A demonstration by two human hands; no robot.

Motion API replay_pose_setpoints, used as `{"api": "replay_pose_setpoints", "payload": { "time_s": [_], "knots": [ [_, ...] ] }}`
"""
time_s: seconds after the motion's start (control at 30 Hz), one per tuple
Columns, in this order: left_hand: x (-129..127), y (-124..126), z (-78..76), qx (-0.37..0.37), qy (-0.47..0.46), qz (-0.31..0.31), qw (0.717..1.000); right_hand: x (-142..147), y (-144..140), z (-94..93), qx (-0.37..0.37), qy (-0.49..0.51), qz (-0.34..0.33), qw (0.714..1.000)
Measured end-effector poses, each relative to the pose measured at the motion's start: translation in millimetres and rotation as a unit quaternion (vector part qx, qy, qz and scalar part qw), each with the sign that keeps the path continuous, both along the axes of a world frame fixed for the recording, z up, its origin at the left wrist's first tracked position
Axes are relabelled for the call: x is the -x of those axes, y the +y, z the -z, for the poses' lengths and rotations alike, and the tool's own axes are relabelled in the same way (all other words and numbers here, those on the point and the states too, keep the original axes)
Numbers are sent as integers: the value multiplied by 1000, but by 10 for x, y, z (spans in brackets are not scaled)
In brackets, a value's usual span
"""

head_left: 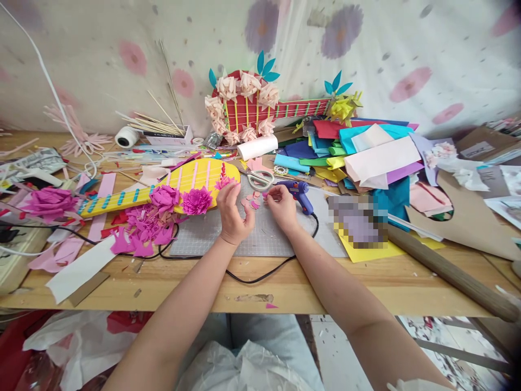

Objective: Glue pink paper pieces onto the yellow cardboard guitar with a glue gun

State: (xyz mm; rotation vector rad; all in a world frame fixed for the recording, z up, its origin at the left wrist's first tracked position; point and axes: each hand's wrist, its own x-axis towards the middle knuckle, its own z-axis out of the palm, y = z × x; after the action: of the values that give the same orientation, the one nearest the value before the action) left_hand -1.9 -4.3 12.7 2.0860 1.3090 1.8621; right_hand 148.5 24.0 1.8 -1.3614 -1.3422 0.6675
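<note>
While the left hand (235,216) curves open, the right hand (282,207) (grip unclear) sits beside small pink scraps (255,205).

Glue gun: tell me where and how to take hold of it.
Best gripped, I'd judge, around the handle, coming from the near right side. The glue gun lies with its front end pointing left, just beyond the right hand, while the handle slants back toward the near right, with the cord leaving its end.
</note>
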Motion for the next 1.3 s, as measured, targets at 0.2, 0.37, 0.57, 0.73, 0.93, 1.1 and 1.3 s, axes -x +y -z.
{"api": "replay_pose_setpoints", "payload": {
  "time_s": [0.2,0.37,0.57,0.73,0.93,1.1,1.3],
  "knots": [
    [-88,82,135,186,-89,155,966,36,-95,-100,-12,-131,23,991],
    [-177,185,246,327,-290,229,870,110,-143,-91,-51,-144,3,988],
    [-154,185,189,351,-332,240,842,201,-216,-82,-68,-127,-91,985],
    [-176,198,222,357,-343,207,844,179,-222,-109,-63,-80,-51,993],
    [-198,169,203,367,-334,183,848,179,-164,-65,-5,-17,-86,996],
    [-205,153,190,380,-337,196,839,183,-143,-35,10,19,-68,997],
    [-198,170,179,377,-341,186,841,142,-124,-60,5,47,-50,998]
  ]
}}
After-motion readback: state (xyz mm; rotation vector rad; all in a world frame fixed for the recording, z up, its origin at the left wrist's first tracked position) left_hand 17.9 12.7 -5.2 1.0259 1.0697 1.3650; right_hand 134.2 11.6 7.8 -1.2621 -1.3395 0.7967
